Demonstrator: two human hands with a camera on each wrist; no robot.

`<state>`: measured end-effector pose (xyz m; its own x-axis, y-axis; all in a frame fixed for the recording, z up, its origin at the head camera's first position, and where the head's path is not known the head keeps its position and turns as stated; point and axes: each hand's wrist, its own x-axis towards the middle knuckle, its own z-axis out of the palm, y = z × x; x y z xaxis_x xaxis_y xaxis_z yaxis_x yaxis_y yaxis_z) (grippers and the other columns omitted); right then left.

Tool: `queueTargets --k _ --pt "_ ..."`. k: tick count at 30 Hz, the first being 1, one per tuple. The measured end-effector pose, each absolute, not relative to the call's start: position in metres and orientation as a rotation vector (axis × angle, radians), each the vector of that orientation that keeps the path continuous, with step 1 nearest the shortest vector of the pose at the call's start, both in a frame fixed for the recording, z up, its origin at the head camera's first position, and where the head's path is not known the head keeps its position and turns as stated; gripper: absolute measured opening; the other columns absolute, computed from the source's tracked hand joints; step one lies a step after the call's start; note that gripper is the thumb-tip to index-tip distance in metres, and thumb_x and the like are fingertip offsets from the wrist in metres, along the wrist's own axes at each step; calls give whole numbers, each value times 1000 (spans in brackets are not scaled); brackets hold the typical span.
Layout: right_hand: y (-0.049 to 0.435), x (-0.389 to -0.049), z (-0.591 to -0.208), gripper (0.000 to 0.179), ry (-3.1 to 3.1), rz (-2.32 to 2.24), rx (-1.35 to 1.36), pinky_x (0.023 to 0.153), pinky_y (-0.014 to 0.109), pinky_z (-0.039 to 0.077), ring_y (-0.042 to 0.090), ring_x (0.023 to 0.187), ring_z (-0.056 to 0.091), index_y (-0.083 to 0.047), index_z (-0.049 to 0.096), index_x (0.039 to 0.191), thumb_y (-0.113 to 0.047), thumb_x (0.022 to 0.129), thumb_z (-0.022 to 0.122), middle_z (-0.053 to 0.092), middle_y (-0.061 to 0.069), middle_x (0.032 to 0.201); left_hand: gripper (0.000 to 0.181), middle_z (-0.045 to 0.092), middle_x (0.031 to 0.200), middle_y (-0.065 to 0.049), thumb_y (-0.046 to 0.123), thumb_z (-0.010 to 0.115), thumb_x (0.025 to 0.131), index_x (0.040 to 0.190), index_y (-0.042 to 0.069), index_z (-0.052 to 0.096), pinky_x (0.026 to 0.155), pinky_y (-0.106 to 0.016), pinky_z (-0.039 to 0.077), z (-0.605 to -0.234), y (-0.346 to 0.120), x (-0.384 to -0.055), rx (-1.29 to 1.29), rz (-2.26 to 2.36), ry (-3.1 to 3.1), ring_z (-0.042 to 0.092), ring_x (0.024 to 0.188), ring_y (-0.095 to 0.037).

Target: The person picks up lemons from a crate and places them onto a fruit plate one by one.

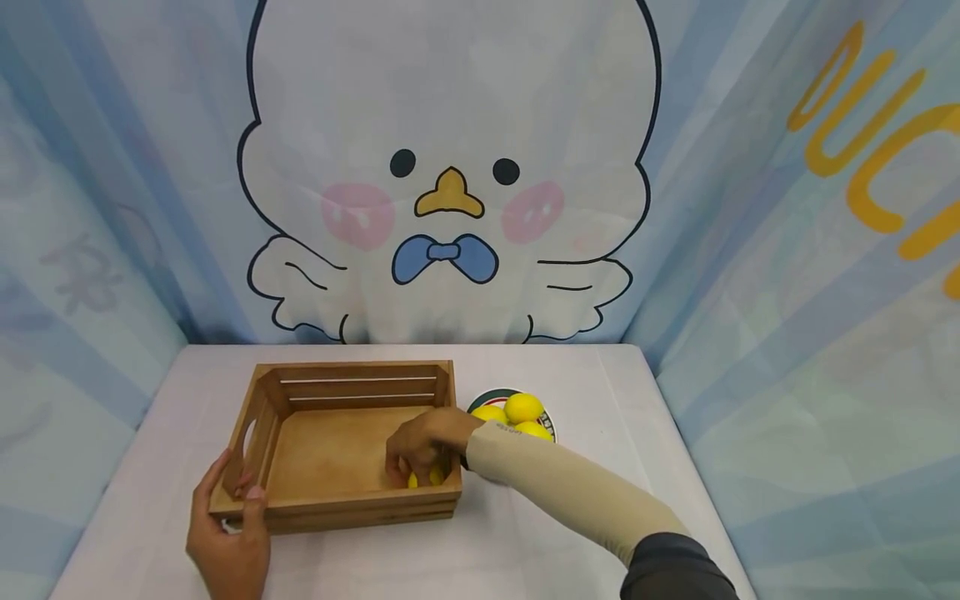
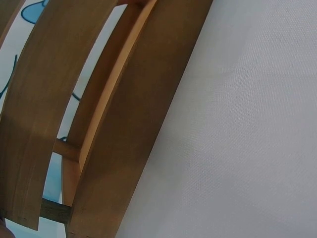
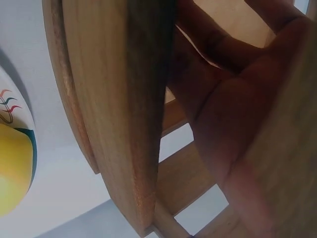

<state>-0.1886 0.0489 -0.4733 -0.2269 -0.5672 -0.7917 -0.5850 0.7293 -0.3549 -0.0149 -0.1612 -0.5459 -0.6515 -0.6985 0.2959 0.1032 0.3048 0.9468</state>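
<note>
A slatted wooden crate (image 1: 337, 446) stands on the white table, its open top facing up. My left hand (image 1: 232, 533) grips the crate's near left corner, with fingers at the left end and thumb over the front rim. Inside the crate's near right corner, my right hand (image 1: 423, 446) reaches down with curled fingers around a lemon (image 1: 437, 476). Most of that lemon is hidden by the fingers and front wall. In the right wrist view the palm (image 3: 233, 109) shows beside the crate's end wall (image 3: 114, 99), and the lemon is out of sight.
Right of the crate, a round patterned plate (image 1: 483, 402) holds three visible lemons (image 1: 523, 407), partly behind the right forearm. A light cloth backdrop with a cartoon bird (image 1: 450, 108) rises behind the table (image 1: 592, 383), with more cloth at both sides.
</note>
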Motion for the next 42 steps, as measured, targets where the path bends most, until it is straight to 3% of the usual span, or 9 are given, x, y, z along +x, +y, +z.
queueTargets --k 11,15,21,32,42 --pt "52 -187 -477 33 1900 62 -842 69 27 53 13 92 59 -26 73 99 1 84 84 66 -7 109 59 67 145 3 -2 71 94 148 19 63 104 -7 42 -544 -159 -14 562 -1389 -1881 66 109 9" --pt "52 -187 -478 34 1952 41 -908 66 27 51 14 88 58 -26 73 94 1 80 88 66 -7 105 60 67 146 2 -3 71 93 149 20 63 106 -8 42 -543 -159 -15 559 -1387 -1880 66 108 9" --pt "50 -190 -479 34 2019 -13 -1063 73 25 51 12 93 58 -27 72 96 -10 77 95 65 -7 102 59 68 144 4 -3 72 93 148 19 64 103 -8 43 -546 -159 -15 549 -1380 -1871 68 107 8" --pt "55 -194 -475 43 2206 -230 -1277 88 20 45 9 104 53 -28 73 116 -27 78 94 63 -10 112 59 69 141 10 -2 72 93 147 20 65 101 -7 43 -543 -159 -15 554 -1372 -1869 68 106 8" --pt "59 -189 -470 56 2381 -412 -1365 95 19 43 11 109 51 -27 71 129 -36 79 94 58 -2 120 59 69 140 11 -4 71 92 147 19 65 100 -7 43 -546 -159 -15 553 -1383 -1857 68 106 7"
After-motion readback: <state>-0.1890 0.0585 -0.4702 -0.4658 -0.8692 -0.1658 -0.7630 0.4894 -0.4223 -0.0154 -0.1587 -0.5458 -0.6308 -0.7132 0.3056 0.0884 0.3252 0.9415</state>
